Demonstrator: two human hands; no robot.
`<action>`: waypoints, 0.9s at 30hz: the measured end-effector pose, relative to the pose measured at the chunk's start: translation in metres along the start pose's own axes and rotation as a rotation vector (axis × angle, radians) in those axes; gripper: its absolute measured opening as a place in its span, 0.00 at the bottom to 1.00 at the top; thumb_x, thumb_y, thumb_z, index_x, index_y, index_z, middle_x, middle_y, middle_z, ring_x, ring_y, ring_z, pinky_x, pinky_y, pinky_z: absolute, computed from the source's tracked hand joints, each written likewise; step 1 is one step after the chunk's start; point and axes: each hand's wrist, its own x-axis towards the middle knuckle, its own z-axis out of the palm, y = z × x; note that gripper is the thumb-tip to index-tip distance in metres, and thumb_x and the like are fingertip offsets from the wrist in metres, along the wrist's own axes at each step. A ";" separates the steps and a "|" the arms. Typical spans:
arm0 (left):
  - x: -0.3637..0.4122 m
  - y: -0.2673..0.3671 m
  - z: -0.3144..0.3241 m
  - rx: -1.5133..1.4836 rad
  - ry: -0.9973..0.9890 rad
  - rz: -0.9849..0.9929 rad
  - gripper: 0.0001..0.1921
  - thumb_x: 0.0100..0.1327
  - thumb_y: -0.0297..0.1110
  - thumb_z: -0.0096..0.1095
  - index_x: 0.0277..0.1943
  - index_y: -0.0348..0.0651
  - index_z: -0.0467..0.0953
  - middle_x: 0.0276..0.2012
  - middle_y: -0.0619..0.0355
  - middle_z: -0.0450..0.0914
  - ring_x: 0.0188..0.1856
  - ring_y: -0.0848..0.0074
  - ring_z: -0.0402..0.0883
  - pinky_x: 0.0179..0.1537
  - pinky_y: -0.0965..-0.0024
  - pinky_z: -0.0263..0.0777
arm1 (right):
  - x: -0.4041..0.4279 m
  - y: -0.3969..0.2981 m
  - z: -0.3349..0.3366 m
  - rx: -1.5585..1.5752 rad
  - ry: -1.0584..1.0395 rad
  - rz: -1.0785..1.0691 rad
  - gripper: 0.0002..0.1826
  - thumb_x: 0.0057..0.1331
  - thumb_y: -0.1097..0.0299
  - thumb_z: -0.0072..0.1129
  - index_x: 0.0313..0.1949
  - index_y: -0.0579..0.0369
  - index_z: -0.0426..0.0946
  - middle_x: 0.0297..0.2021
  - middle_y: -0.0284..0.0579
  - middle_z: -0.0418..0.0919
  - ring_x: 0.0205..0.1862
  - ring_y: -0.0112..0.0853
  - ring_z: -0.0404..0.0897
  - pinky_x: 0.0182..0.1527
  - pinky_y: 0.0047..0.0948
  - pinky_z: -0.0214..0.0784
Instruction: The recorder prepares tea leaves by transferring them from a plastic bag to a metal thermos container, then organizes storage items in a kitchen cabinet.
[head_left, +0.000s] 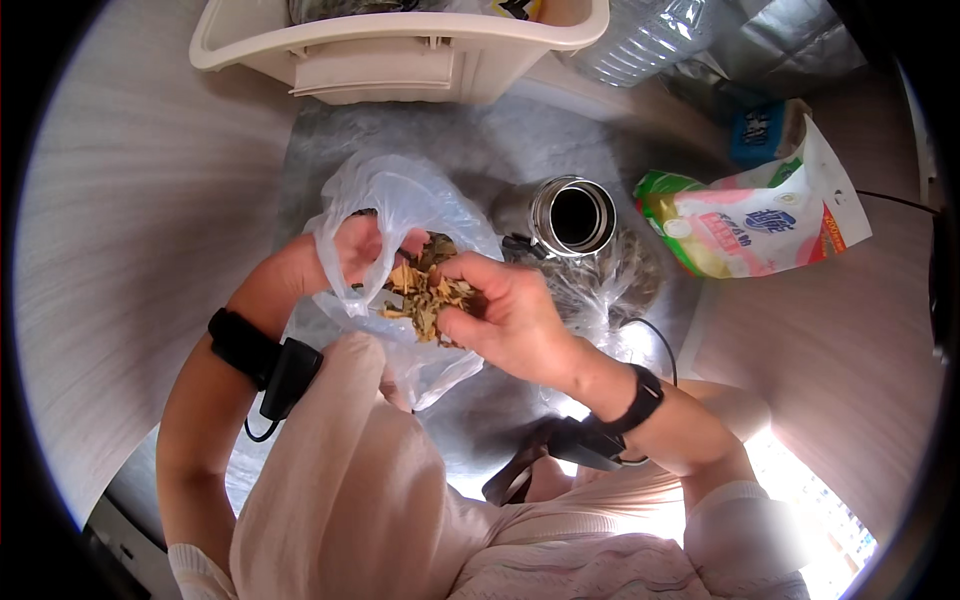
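Observation:
Between the thumb and fingers of my right hand (510, 307) is a clump of dried leaves (420, 300), brown, yellow and dull green. The clump is over the mouth of a thin white plastic bag (420, 180). My left hand (356, 247) is inside the bag's opening, with the bag's film passing across it. Its fingertips are close to the dark leaves at the clump's upper edge, and the film partly hides its grip. Just right of the bag stands an uncapped metal thermos flask (576, 216), its dark mouth facing up.
Behind the flask lies a clear bag of dried plant material (630, 270). To the right are a white, green and pink printed pouch (757, 210) and a blue box (757, 135). A cream plastic bin (397, 37) and a clear plastic bottle (645, 37) are at the far side.

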 end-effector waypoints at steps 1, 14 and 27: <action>0.000 -0.002 -0.001 -0.001 -0.001 0.002 0.34 0.48 0.25 0.70 0.59 0.37 0.64 0.51 0.55 0.72 0.52 0.72 0.72 0.54 0.69 0.68 | -0.004 -0.007 -0.004 0.089 -0.022 0.051 0.14 0.56 0.82 0.55 0.43 0.62 0.71 0.29 0.36 0.76 0.29 0.16 0.74 0.31 0.18 0.69; 0.005 0.004 0.009 0.136 0.130 -0.119 0.23 0.58 0.36 0.58 0.54 0.33 0.70 0.46 0.54 0.72 0.39 0.79 0.71 0.33 0.81 0.68 | -0.009 -0.048 -0.114 -0.161 0.184 0.134 0.12 0.56 0.80 0.55 0.41 0.63 0.71 0.28 0.37 0.76 0.29 0.18 0.73 0.30 0.19 0.68; -0.001 0.004 0.033 0.405 0.155 -0.050 0.25 0.52 0.35 0.60 0.53 0.33 0.71 0.52 0.48 0.71 0.51 0.68 0.72 0.50 0.69 0.69 | 0.025 -0.041 -0.098 -1.229 -0.107 -0.125 0.06 0.52 0.75 0.52 0.31 0.58 0.75 0.29 0.51 0.77 0.33 0.47 0.77 0.37 0.39 0.71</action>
